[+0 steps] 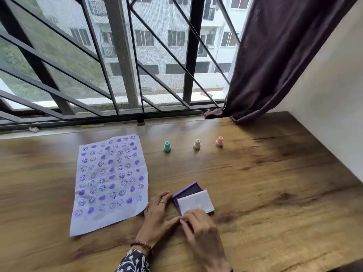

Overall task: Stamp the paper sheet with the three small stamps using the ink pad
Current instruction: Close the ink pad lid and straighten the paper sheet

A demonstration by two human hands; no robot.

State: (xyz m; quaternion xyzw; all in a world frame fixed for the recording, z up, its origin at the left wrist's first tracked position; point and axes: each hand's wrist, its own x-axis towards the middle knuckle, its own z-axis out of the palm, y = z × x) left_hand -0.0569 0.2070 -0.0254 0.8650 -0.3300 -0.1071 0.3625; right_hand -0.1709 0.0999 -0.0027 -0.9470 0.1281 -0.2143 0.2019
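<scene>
Head view. Paper sheet: flat on tabletop, left of centre, covered in rows of purple smileys and hearts. Stamps: green stamp, cream stamp, pink stamp, upright in a row at the far side, well apart from both hands. Ink pad: near edge, purple tray with white lid half over it. Left hand: fingers loosely extended, resting beside the pad's left edge, grasping nothing. Right hand: fingers pinched on the lid's near corner. Step, as judged: stamping looks complete; lid being seated. Next move: press lid square over tray.
</scene>
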